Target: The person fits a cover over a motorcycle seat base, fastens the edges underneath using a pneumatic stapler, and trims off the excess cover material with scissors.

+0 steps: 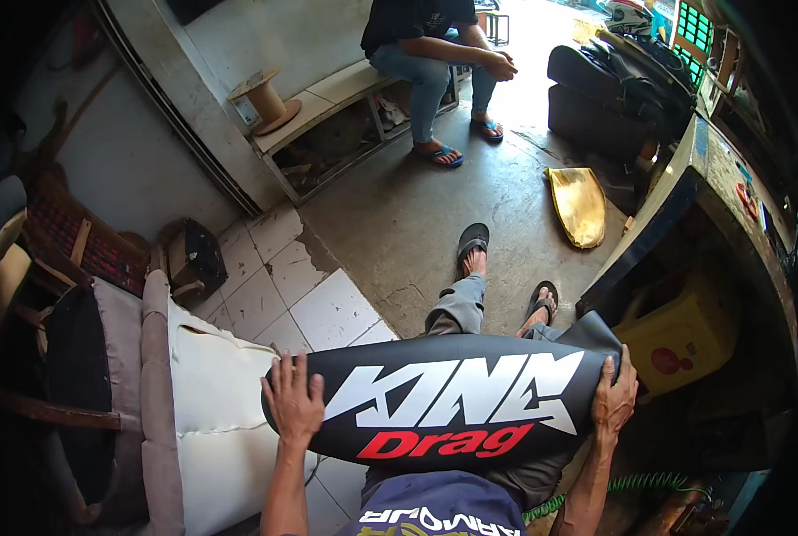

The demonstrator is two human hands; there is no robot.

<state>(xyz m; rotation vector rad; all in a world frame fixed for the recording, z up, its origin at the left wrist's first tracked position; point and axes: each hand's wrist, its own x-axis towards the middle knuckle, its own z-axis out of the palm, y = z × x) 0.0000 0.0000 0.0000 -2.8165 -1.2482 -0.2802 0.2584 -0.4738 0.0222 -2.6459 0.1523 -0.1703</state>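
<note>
While the black seat [439,402] lies under the spread left hand [295,400], the right hand [613,397] clasps its right end.

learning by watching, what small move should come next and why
Probably fold the black flap down with the right hand: it juts from the right end of the seat cover, near that hand, while the left hand lies across the opposite end.

head-worn fisheye (left one); looks down, forward; hands [294,402] near; floor [381,214] beyond
</note>
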